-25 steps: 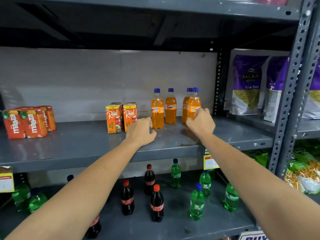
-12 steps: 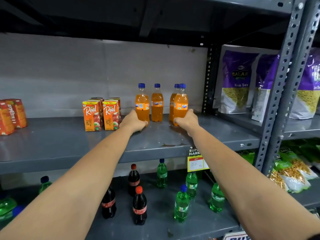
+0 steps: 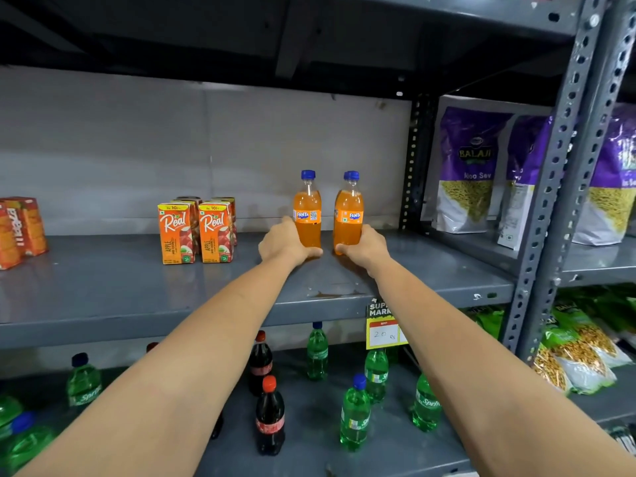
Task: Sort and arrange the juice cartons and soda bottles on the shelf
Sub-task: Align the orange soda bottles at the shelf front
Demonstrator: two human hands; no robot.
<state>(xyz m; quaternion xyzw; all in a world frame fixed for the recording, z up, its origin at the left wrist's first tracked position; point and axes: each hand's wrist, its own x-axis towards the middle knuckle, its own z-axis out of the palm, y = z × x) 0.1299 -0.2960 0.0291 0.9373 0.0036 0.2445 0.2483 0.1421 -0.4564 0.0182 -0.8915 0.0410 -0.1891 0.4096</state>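
Observation:
Orange Fanta bottles with blue caps stand upright on the grey middle shelf. My left hand wraps the base of the left Fanta bottle. My right hand wraps the base of the right Fanta bottle; a second blue cap shows right behind it. Orange Real apple juice cartons stand in two rows to the left of the bottles. Red-orange Maaza cartons sit at the far left edge.
On the lower shelf stand dark cola bottles and green Sprite bottles, scattered. A yellow price tag hangs from the shelf edge. Purple snack bags fill the bay beyond the perforated upright post.
Both hands have gone from resting on the shelf in front of the bottles to closing around the bases of two Fanta bottles; the bottles now line up front to back.

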